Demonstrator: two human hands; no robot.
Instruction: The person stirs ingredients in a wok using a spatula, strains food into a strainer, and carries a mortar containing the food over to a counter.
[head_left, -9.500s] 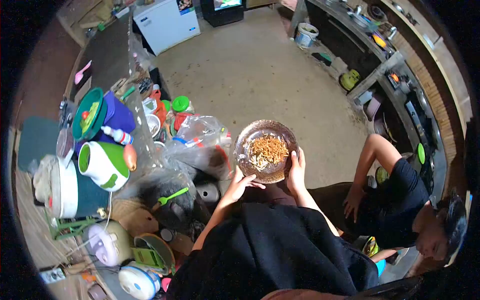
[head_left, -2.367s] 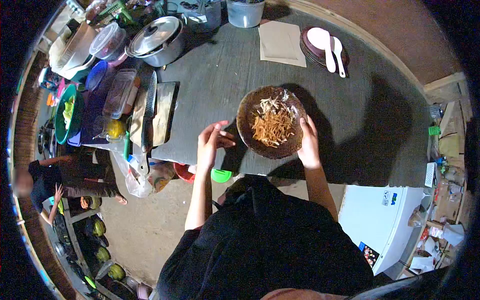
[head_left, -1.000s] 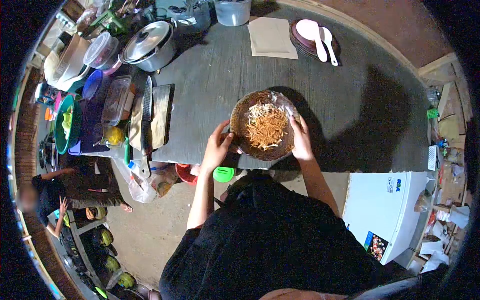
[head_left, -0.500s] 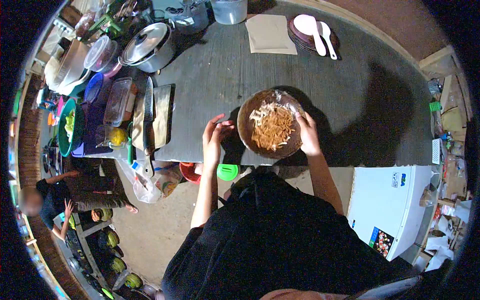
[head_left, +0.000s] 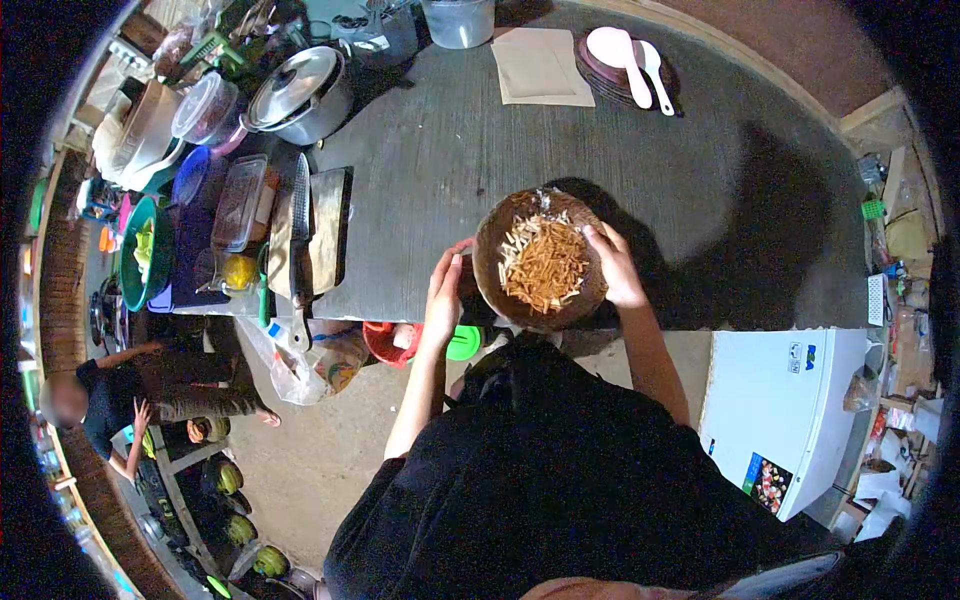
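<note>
A round brown bowl (head_left: 490, 290) holds a heap of orange-brown strips (head_left: 548, 265) with paler strips (head_left: 515, 245) at its upper left. My right hand (head_left: 615, 268) grips the bowl's right side, thumb over the rim. On the left my left hand (head_left: 446, 290) is upright close beside the bowl, fingers extended; whether its fingertips touch the rim is unclear. Both hands and the bowl are over the near edge of the dark table (head_left: 420, 180).
A knife (head_left: 300, 230) lies on a wooden board (head_left: 328, 230) at the left. Behind are a lidded pot (head_left: 305, 95), brown paper (head_left: 540, 68) and white spoons (head_left: 625, 65). A person (head_left: 115, 400) is at far left; a white freezer (head_left: 770, 400) stands lower right.
The bowl has moved slightly nearer my body and its strips have shifted. My left hand touched the rim a second ago, drew away, and is now nearer the bowl again.
</note>
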